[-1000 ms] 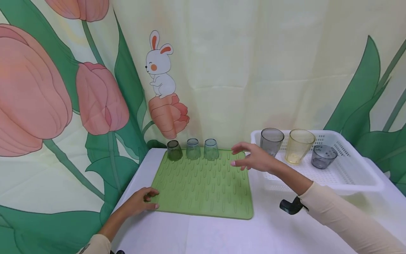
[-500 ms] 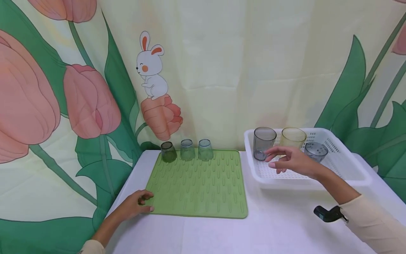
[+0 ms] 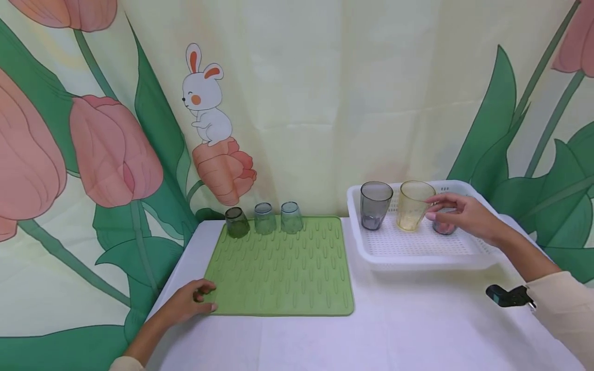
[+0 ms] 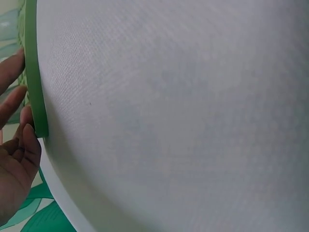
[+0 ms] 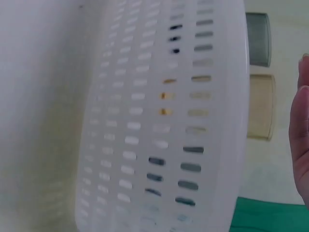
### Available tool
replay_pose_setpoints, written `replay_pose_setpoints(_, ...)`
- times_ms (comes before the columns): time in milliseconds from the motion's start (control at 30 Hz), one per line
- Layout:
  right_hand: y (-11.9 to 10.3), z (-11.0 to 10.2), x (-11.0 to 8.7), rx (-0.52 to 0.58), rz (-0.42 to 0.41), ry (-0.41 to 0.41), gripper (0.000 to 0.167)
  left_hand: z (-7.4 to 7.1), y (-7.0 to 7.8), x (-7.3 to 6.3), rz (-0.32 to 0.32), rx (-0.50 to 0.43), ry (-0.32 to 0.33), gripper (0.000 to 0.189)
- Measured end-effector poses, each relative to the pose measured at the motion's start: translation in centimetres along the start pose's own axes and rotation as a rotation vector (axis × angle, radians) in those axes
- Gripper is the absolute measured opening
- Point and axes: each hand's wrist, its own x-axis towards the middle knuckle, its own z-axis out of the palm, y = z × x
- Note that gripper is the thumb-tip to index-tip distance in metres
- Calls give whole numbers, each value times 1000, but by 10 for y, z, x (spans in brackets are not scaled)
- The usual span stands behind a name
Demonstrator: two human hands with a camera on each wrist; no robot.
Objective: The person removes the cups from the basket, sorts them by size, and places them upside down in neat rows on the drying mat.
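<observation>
My right hand (image 3: 468,214) hovers over the right part of a white basket (image 3: 427,262), its fingers reaching left above a short grey glass (image 3: 444,228). The hand partly hides this glass, and its fingertips come close to a tall yellow glass (image 3: 413,216). In the right wrist view that hand (image 5: 300,130) is only partly visible, above the basket's rim. A tall grey glass (image 3: 376,206) stands left of the yellow one. My left hand (image 3: 185,301) rests at the near left corner of a green mat (image 3: 278,273), touching it with relaxed fingers.
Three small glasses stand upside down along the mat's back edge: a dark one (image 3: 237,224), a bluish one (image 3: 265,220) and another bluish one (image 3: 291,219). A white cloth (image 3: 306,342) covers the table. Behind it hangs a printed curtain (image 3: 297,103).
My right hand has moved right, from above the mat to over the short grey glass in the basket. My left hand stays at the mat's corner. The head view has shifted right.
</observation>
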Motion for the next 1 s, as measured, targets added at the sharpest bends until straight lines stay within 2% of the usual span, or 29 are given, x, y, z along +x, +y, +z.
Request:
replay_pose_setpoints(133,10,-14,7,-67,45,11,52,-1,1,-1,-9,0,-1,50)
replay_pose_setpoints(300,22,-26,14,-136,139,-74,75,0,2,0,-15,-5,5,48)
replay_pose_setpoints(533,41,-36,14,-155,228,-169,95,1,1,3,-17,-5,-1,48)
replay_pose_setpoints(733,51,-37,14,-167,303,-223,105,1,0,3,-14,-12,-2,48)
replay_pose_setpoints(1000,54,-36,13,-183,296,-226,107,2,-1,3,-17,-1,2,48)
